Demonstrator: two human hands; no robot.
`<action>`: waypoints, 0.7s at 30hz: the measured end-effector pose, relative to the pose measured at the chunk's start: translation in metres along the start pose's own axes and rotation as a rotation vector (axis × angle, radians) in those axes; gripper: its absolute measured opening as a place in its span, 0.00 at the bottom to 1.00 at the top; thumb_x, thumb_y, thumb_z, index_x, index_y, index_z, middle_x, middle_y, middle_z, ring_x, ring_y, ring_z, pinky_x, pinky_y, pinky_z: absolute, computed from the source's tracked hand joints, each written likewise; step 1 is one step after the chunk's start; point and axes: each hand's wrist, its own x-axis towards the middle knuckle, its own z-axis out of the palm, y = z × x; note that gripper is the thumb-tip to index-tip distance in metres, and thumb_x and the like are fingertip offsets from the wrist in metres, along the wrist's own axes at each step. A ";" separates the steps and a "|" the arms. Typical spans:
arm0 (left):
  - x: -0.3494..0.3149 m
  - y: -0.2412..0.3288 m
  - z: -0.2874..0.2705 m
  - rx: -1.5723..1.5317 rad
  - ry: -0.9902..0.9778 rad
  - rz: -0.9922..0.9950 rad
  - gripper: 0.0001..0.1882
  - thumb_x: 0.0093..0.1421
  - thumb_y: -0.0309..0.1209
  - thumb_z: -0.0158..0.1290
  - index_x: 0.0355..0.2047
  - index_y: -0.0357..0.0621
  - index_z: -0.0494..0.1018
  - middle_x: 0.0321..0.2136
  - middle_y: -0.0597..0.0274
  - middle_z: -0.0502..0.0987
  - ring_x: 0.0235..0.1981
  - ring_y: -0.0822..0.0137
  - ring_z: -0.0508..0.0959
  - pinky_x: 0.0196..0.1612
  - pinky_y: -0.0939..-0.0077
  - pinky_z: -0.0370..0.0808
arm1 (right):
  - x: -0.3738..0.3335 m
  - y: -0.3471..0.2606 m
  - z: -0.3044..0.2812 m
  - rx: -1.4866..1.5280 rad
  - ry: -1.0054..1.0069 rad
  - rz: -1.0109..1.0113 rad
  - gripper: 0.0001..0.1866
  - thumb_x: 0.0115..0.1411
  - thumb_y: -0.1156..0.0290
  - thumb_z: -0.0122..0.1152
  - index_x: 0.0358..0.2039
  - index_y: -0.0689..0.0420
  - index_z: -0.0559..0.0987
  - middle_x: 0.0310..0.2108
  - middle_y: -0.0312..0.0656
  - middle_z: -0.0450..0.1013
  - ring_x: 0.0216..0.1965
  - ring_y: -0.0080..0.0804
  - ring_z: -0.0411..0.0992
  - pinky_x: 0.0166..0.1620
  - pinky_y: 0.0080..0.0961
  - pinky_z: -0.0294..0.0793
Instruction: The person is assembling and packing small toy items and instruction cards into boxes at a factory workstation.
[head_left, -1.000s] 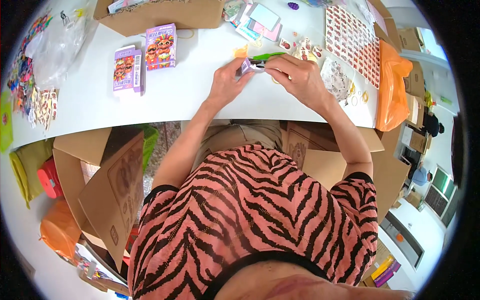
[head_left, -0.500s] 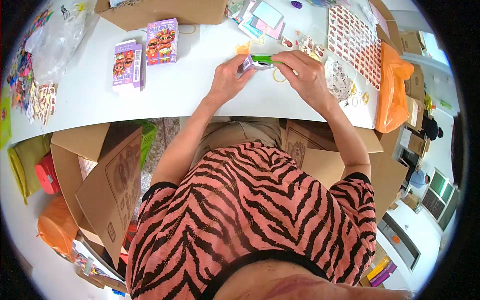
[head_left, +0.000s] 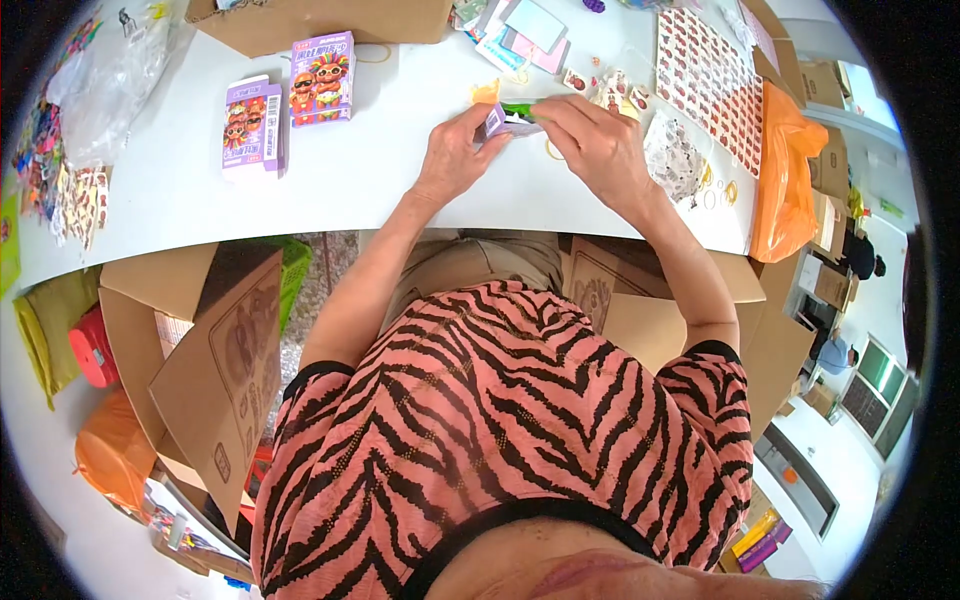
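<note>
My left hand (head_left: 455,158) is closed round a small purple carton (head_left: 494,122), held just above the table. From the carton's open side shows a bright green packet (head_left: 517,109). The fingers of my right hand (head_left: 600,150) are pinched together at the packet's right end, touching the carton's opening. Their tips are partly hidden. Just beyond the carton lies a small orange piece (head_left: 486,92). To the left, two purple printed cartons rest on the table: one closed carton (head_left: 322,80) and, beside it, one with its near flap open (head_left: 252,128).
An open cardboard box (head_left: 320,28) stands at the back. Sticker sheets (head_left: 705,85), a clear bag of small items (head_left: 673,155) and an orange plastic bag (head_left: 783,180) lie right. Colourful small items and a clear plastic bag (head_left: 105,110) lie left. Cardboard boxes (head_left: 225,390) flank my legs.
The green packet sits deeper in the carton, with less of it showing. My right hand has moved slightly left toward the opening. The left hand has hardly moved.
</note>
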 end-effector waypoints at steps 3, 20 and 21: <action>0.000 0.001 -0.002 -0.013 -0.026 -0.023 0.15 0.52 0.31 0.61 0.38 0.39 0.73 0.24 0.57 0.76 0.19 0.64 0.73 0.25 0.73 0.72 | 0.000 -0.001 -0.005 0.086 -0.168 0.137 0.08 0.55 0.73 0.59 0.37 0.56 0.78 0.34 0.42 0.76 0.25 0.34 0.74 0.28 0.25 0.74; 0.000 0.003 0.000 -0.104 -0.041 -0.091 0.14 0.51 0.27 0.60 0.38 0.40 0.72 0.24 0.55 0.75 0.22 0.58 0.76 0.28 0.68 0.74 | 0.008 0.004 0.012 0.231 -0.613 0.209 0.16 0.58 0.69 0.55 0.47 0.58 0.71 0.32 0.51 0.74 0.34 0.52 0.73 0.39 0.44 0.72; 0.001 0.003 -0.001 -0.094 -0.046 -0.080 0.14 0.51 0.27 0.60 0.38 0.39 0.72 0.23 0.55 0.75 0.22 0.59 0.75 0.27 0.68 0.74 | 0.002 0.004 0.015 0.240 -0.485 0.172 0.16 0.58 0.70 0.55 0.48 0.57 0.71 0.35 0.49 0.74 0.34 0.46 0.73 0.39 0.39 0.72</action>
